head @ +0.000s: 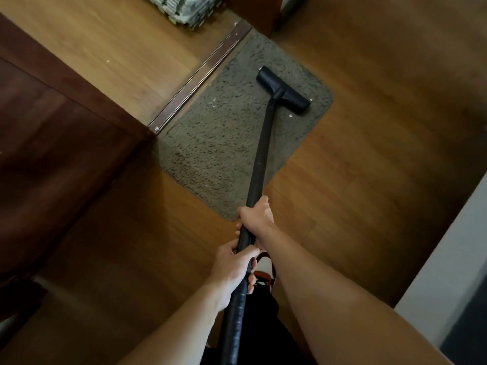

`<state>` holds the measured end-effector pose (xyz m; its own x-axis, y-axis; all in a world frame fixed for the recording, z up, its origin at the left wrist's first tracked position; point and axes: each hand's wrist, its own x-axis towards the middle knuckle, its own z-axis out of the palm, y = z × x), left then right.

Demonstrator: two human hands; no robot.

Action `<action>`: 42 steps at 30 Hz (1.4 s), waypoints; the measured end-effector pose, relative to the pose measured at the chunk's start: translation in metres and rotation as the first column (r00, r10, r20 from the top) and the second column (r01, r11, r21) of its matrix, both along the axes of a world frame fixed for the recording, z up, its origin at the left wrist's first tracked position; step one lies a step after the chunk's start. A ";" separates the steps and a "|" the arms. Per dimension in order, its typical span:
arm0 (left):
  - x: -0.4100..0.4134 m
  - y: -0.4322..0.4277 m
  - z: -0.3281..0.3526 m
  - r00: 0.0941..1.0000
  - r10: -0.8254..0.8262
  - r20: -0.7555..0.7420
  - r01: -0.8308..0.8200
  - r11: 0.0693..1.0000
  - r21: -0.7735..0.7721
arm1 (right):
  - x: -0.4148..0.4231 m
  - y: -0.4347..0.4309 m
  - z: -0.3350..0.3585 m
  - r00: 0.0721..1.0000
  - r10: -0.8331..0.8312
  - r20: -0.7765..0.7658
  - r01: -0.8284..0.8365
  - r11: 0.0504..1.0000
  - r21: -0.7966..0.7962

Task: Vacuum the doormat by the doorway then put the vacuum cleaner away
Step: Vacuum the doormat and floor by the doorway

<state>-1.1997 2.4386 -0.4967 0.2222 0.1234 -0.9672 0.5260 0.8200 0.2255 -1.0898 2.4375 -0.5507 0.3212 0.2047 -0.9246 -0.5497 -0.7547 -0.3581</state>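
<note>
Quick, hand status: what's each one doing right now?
Left hand: closed, fingers wrapped round the near end of the wand.
Right hand: closed, gripping the wand just ahead of the left.

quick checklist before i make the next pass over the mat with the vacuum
1. Grip: right hand and left hand both hold the wand, fingers wrapped round it: ok.
2. Nozzle resting on the doormat, near its far right corner: ok.
3. Doormat clean: white scraps lie on it left of the nozzle: not ok.
4. Doormat lying flat, no curled edge in view: ok.
5. Hose free behind you: runs out of view, cannot tell.
6. Suction on: cannot tell.
</note>
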 end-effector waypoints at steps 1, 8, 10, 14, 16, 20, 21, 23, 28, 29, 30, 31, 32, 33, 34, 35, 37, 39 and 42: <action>0.004 0.000 0.000 1.000 0.003 0.003 -0.003 1.000 0.003 | 0.004 0.001 0.000 1.000 -0.001 -0.001 0.001 1.000 0.003; -0.004 -0.002 -0.007 1.000 0.014 0.015 -0.014 1.000 -0.008 | -0.004 -0.001 -0.006 1.000 -0.001 0.014 0.001 1.000 -0.006; -0.013 -0.003 -0.010 1.000 0.011 0.019 -0.011 1.000 -0.020 | -0.012 -0.002 -0.008 1.000 -0.003 0.022 0.003 1.000 -0.014; -0.044 -0.002 -0.016 1.000 -0.012 0.018 0.013 1.000 -0.021 | -0.043 -0.003 -0.012 0.998 -0.053 0.020 0.054 0.998 -0.021; -0.066 0.003 -0.016 0.999 -0.033 0.010 0.034 0.999 -0.012 | -0.067 -0.001 -0.014 0.997 -0.069 0.032 0.070 0.997 -0.022; -0.118 0.013 -0.013 0.997 -0.079 0.007 0.079 0.997 0.006 | -0.122 0.002 -0.017 0.988 -0.136 0.073 0.137 0.990 -0.017; -0.132 0.013 -0.013 0.996 -0.087 0.004 0.087 0.996 0.009 | -0.137 0.001 -0.018 0.984 -0.161 0.081 0.162 0.987 -0.009; -0.159 0.014 -0.016 0.995 -0.096 -0.004 0.096 0.995 0.015 | -0.166 0.000 -0.021 0.975 -0.193 0.107 0.193 0.981 0.008; -0.206 0.015 -0.027 0.994 -0.113 -0.007 0.113 0.993 0.020 | -0.215 -0.003 -0.033 0.964 -0.225 0.140 0.219 0.974 0.060; -0.212 0.016 -0.030 0.994 -0.113 0.007 0.113 0.993 0.015 | -0.221 -0.003 -0.036 0.961 -0.236 0.143 0.228 0.971 0.071; -0.217 0.016 -0.033 0.993 -0.117 0.026 0.117 0.993 0.009 | -0.226 -0.004 -0.039 0.957 -0.248 0.149 0.238 0.968 0.082; -0.222 0.016 -0.035 0.991 -0.125 0.049 0.125 0.992 0.008 | -0.230 -0.004 -0.041 0.953 -0.260 0.156 0.247 0.964 0.095; -0.226 0.016 -0.037 0.988 -0.138 0.075 0.138 0.990 0.009 | -0.233 -0.006 -0.044 0.949 -0.270 0.162 0.255 0.961 0.109; -0.231 0.015 -0.038 0.982 -0.158 0.101 0.158 0.987 0.008 | -0.234 -0.009 -0.046 0.946 -0.282 0.163 0.263 0.957 0.125; -0.236 0.014 -0.040 0.976 -0.181 0.121 0.183 0.983 0.001 | -0.236 -0.011 -0.049 0.944 -0.290 0.159 0.270 0.953 0.139; -0.240 0.013 -0.041 0.970 -0.199 0.136 0.203 0.979 -0.016 | -0.237 -0.015 -0.052 0.943 -0.297 0.151 0.275 0.949 0.152; -0.243 0.006 -0.043 0.967 -0.203 0.152 0.212 0.976 -0.046 | -0.238 -0.023 -0.057 0.942 -0.308 0.133 0.284 0.944 0.169; -0.241 -0.003 -0.047 0.970 -0.204 0.132 0.204 0.979 0.012 | -0.238 -0.027 -0.060 0.939 -0.320 0.126 0.295 0.938 0.181; -0.239 -0.017 -0.056 0.962 -0.260 0.085 0.240 0.952 0.192 | -0.238 -0.029 -0.062 0.941 -0.312 0.133 0.289 0.943 0.166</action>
